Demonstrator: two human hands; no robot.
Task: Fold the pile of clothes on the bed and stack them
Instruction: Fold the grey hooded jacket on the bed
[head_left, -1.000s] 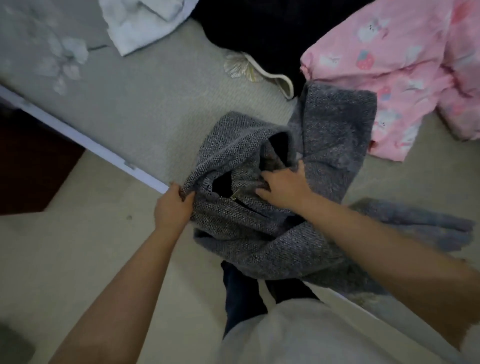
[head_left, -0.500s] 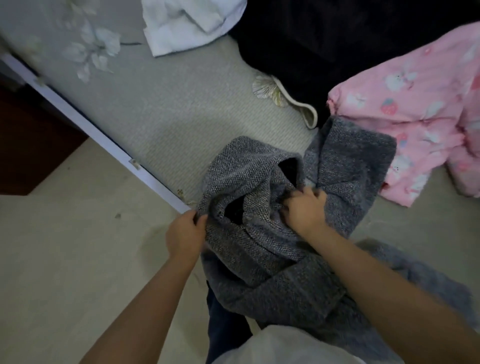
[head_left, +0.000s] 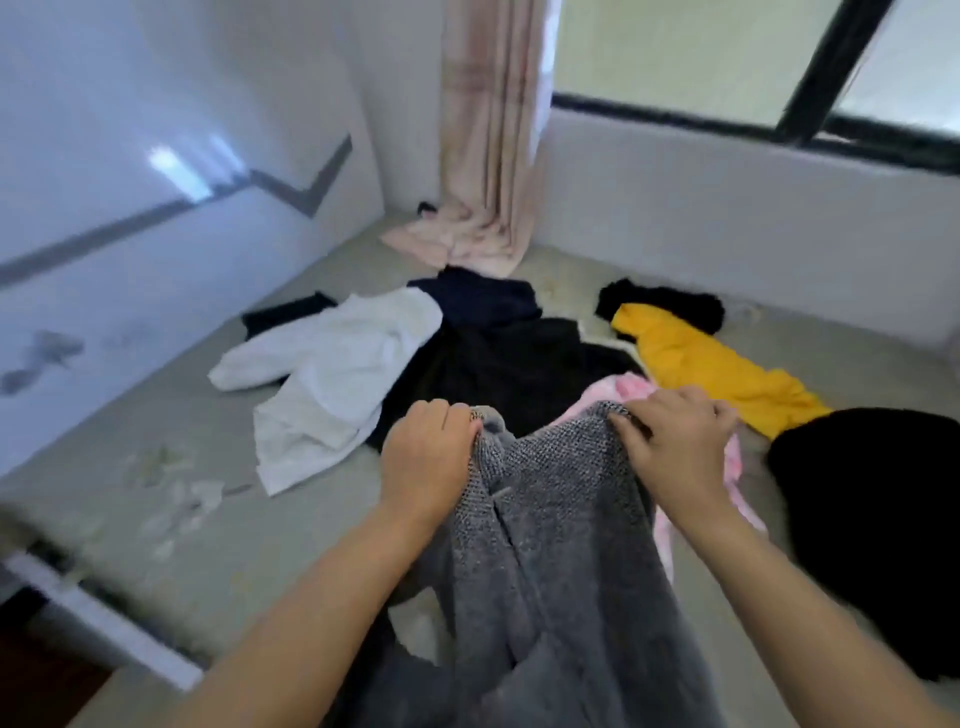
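Note:
A grey knitted garment (head_left: 550, 545) hangs lifted above the bed (head_left: 218, 525), held by its top edge. My left hand (head_left: 428, 462) grips its left upper corner and my right hand (head_left: 675, 447) grips its right upper corner. Behind it on the bed lie a white garment (head_left: 332, 379), a black garment (head_left: 498, 374), a yellow garment (head_left: 711, 369) and a pink printed garment (head_left: 628, 387), mostly hidden behind the grey one. Another black garment (head_left: 872, 530) lies at the right.
A pale pink curtain (head_left: 483, 156) hangs into the bed's far corner. A white wall (head_left: 156, 156) borders the bed on the left and a low wall under a window (head_left: 727, 218) on the far side. The bed's white frame edge (head_left: 104, 623) runs at the lower left.
The grey garment was bunched on the bed's edge; both hands now hold its top edge and have lifted it. The view has tilted up from the floor to the bed and window.

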